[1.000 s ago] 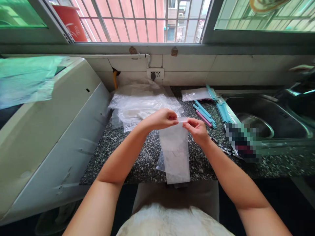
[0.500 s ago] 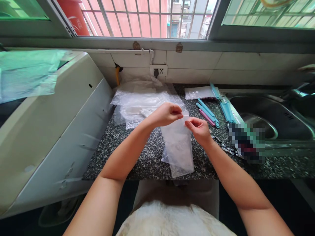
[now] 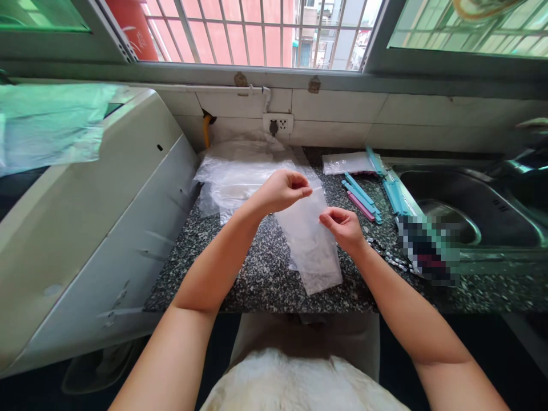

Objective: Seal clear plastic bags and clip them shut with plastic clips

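A translucent plastic bag (image 3: 312, 245) hangs tilted between my two hands, over the front of the speckled countertop. My left hand (image 3: 289, 190) pinches its top edge with thumb and fingertips. Lower down, on the bag's right side edge, my right hand (image 3: 342, 224) is closed in a pinch. The bag looks flat, and I cannot make out anything inside it. Just behind my left hand lies a loose pile of clear plastic bags (image 3: 235, 165). To the right of my right hand are several blue sealing strips (image 3: 362, 194) and a pink strip (image 3: 361, 206).
A steel sink (image 3: 462, 200) fills the right side. More blue strips (image 3: 394, 196) and a blurred-out packet (image 3: 428, 251) lie by its rim. A white slanted appliance (image 3: 124, 171) borders the left. At the back wall is a socket (image 3: 279, 123) with a plug.
The bag has swung from nearly upright to tilted, its bottom end rising and moving right. My left hand has risen away from my right hand, which now grips the bag's side edge.
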Tool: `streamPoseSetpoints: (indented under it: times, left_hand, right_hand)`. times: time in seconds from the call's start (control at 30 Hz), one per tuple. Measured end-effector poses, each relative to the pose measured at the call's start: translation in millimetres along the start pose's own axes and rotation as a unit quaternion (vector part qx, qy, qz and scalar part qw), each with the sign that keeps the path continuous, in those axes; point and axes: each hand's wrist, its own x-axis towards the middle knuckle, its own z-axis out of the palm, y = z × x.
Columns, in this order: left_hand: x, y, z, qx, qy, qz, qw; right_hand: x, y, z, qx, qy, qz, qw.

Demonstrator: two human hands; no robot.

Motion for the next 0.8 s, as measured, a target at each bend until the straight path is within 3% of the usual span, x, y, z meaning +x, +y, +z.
streamPoseSetpoints:
  times: [0.3, 0.67, 0.8]
  left_hand:
    - [-2, -2, -13.8, -0.013, 0.041, -0.041, 0.998]
    - [-1, -4, -20.2, 0.013, 0.054, -0.047, 0.997]
    - [-2, -8, -27.4, 0.024, 0.085, -0.045, 0.995]
  right_hand:
    - [-1, 2, -1, -0.016, -0.009, -0.013, 1.000]
    - [1, 7, -2, -0.048, -0.023, -0.016, 0.998]
    - [3, 9, -2, -0.063, -0.029, -0.011, 0.997]
